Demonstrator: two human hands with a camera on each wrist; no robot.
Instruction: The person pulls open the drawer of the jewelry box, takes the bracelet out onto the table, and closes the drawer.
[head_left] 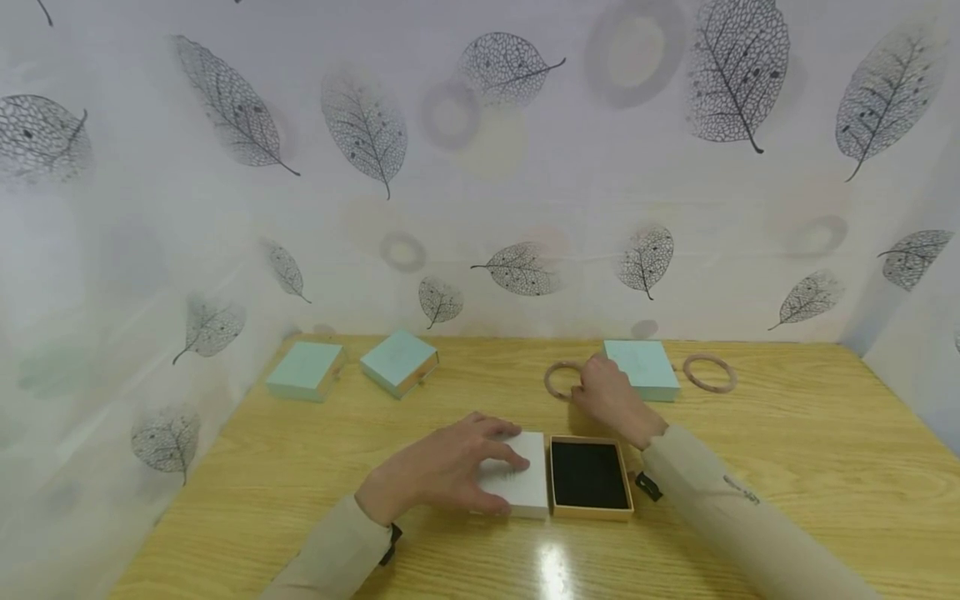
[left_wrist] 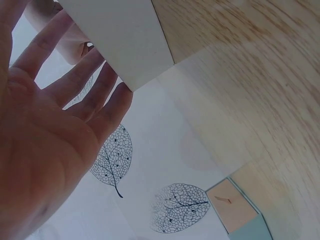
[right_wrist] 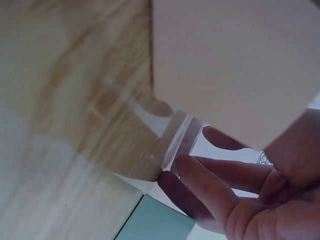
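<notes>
My left hand (head_left: 457, 462) spans a white box cover (head_left: 528, 487), thumb along its near edge and fingers at the far edge. In the left wrist view the fingertips meet the side of this cover (left_wrist: 125, 35). Just right of it lies an open tan box tray (head_left: 630, 504) with a black lining. Farther back, my right hand (head_left: 611, 400) pinches the right side of a pale brownish bangle (head_left: 551, 387). The right wrist view shows the fingertips against the translucent bangle (right_wrist: 175, 140). A mint box (head_left: 641, 367) stands beside that hand.
Another bangle (head_left: 708, 373) lies on the wooden table (head_left: 787, 467), right of the mint box. At the back left stand two more mint boxes, one (head_left: 303, 371) near the corner and one (head_left: 400, 362) turned at an angle. Leaf-patterned cloth (head_left: 480, 200) hangs behind the table.
</notes>
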